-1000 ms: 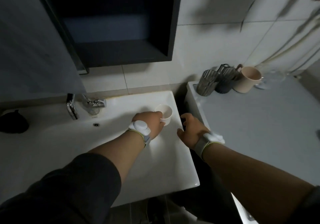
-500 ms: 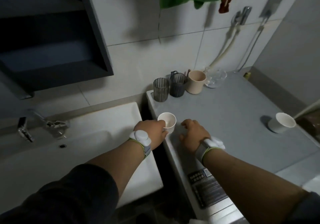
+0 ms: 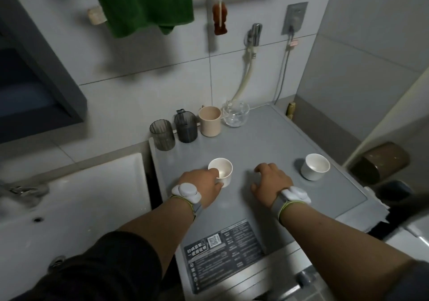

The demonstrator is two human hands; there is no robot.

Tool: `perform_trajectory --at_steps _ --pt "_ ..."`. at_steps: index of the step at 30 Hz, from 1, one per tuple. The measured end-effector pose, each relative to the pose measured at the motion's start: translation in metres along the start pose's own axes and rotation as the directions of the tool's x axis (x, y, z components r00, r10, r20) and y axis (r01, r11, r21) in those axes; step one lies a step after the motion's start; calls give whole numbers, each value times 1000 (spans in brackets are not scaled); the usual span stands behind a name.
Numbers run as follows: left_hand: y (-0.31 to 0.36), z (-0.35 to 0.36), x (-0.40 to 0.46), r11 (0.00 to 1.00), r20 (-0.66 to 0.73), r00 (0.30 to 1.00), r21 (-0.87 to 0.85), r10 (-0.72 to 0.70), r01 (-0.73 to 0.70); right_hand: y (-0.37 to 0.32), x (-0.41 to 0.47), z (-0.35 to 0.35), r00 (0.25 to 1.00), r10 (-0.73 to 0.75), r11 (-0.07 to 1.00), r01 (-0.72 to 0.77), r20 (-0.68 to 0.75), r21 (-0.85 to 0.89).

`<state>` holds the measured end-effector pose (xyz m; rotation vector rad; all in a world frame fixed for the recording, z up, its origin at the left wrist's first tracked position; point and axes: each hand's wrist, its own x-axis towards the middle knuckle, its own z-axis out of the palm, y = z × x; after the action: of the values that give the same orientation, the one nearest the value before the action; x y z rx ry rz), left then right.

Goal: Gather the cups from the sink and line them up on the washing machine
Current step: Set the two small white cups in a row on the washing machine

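Small white paper cup [image 3: 221,171]: light, crushable; left hand [image 3: 202,185] pinches its near rim. Right hand [image 3: 271,183] spread, empty, on grey washing-machine top [image 3: 267,142].

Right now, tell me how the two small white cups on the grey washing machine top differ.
The left white cup is gripped by the left hand; the right white cup stands alone, untouched. The left one sits mid-lid, the right one near the lid's right edge, beyond the right hand. Both are upright, handleless and look empty.
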<state>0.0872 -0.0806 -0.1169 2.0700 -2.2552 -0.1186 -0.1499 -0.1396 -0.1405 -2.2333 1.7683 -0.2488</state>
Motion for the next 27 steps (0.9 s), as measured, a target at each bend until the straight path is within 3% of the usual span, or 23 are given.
perform_trajectory --at_steps 8,18,27 --pt "49 -8 35 998 47 998 -52 -31 33 47 12 -50 970 57 996 -73 -235 -59" --pt "77 3 61 997 97 995 -74 17 -9 102 32 -59 936 332 943 -332 -115 19" --pt "42 12 68 994 126 989 -74 -71 81 106 70 -40 926 376 917 -369 -21 149"
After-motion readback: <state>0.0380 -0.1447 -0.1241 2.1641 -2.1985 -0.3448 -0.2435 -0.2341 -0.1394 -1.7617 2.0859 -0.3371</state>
